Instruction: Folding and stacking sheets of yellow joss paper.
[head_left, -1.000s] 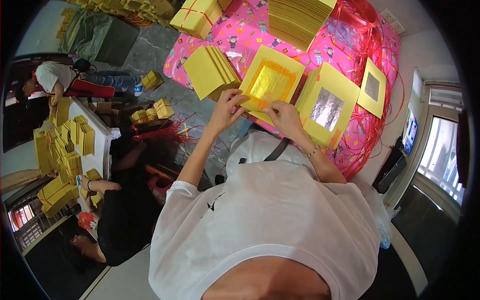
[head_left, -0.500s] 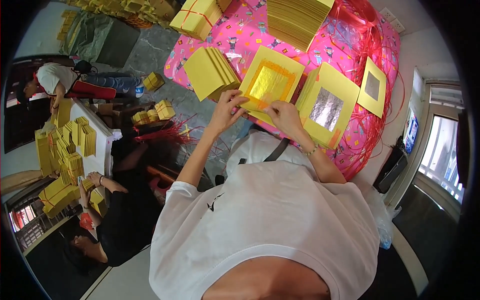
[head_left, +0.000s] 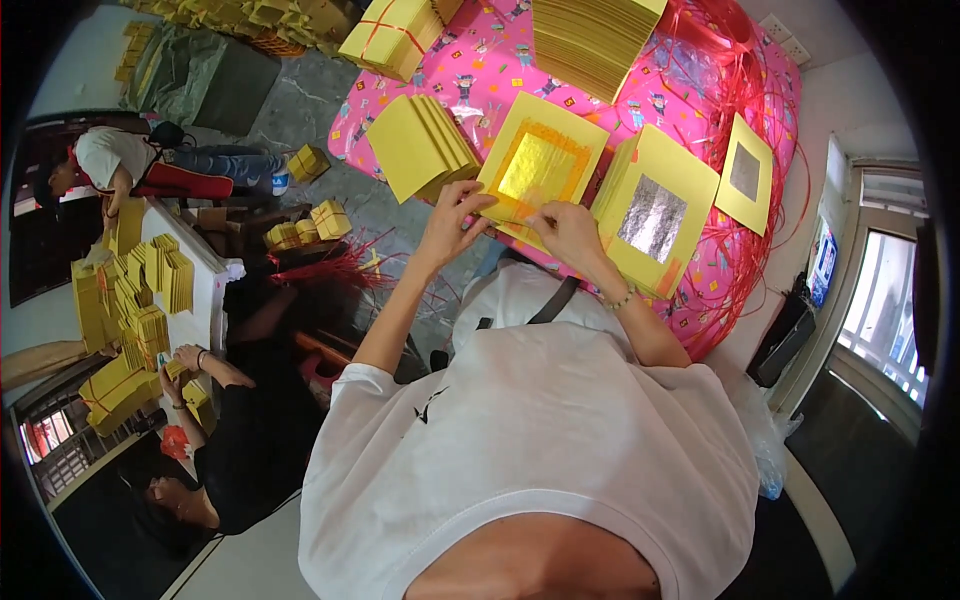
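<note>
A yellow paper sheet [head_left: 520, 122] with a gold foil square and an orange border lies on the pink table in front of me. My left hand [head_left: 458, 218] pinches its near left corner between thumb and fingers. At the near edge, my right hand [head_left: 567, 232] is closed with its fingertips on the same paper. Whether one sheet or several are between the fingers is hidden. Left of it stands a fanned stack of plain yellow paper [head_left: 415, 150]. To the right is a yellow stack with a silver foil square [head_left: 652, 222] on top.
A single silver-foil sheet [head_left: 746, 175] lies farther right, beside tangled red plastic strips [head_left: 735, 100]. A thick yellow stack [head_left: 590, 45] and a tied bundle [head_left: 392, 40] stand at the table's far side. Two people work at a white table [head_left: 200, 300] on the left among yellow bundles.
My hands and the paper stay almost where they were. At the left table, the hands of the person in black have shifted slightly.
</note>
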